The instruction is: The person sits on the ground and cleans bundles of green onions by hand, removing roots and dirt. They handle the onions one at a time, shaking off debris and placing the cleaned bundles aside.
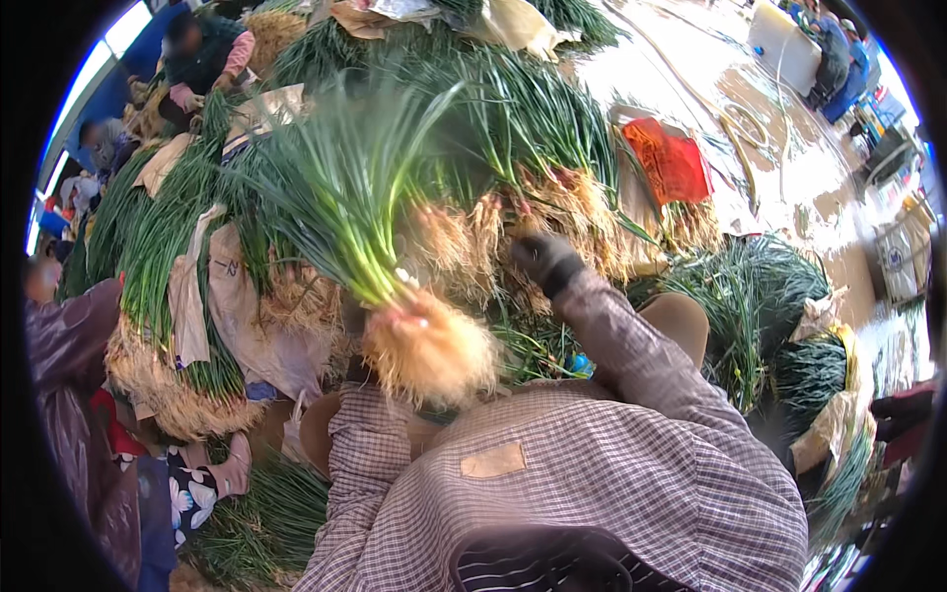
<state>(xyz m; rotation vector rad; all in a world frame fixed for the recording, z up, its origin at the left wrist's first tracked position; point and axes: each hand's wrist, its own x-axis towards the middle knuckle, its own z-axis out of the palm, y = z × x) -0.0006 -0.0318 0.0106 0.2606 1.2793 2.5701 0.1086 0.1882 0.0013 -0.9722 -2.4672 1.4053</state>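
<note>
A large bunch of green onions is lifted in front of me, its leaves fanned up and left and its pale roots blurred by motion. My left hand, in a dark glove, is mostly hidden behind the bunch and grips it near the base of the stems. On the right, my right hand, also in a dark glove, is at the roots of more green onions in the pile ahead. Blur hides its fingers, so whether it grips any of them cannot be told.
Sacking lies among stacked green onions on the left. A red bag rests right of the pile. Trimmed-looking greens heap by my right knee. A person in a dark sleeve sits close on my left; hoses cross the wet floor.
</note>
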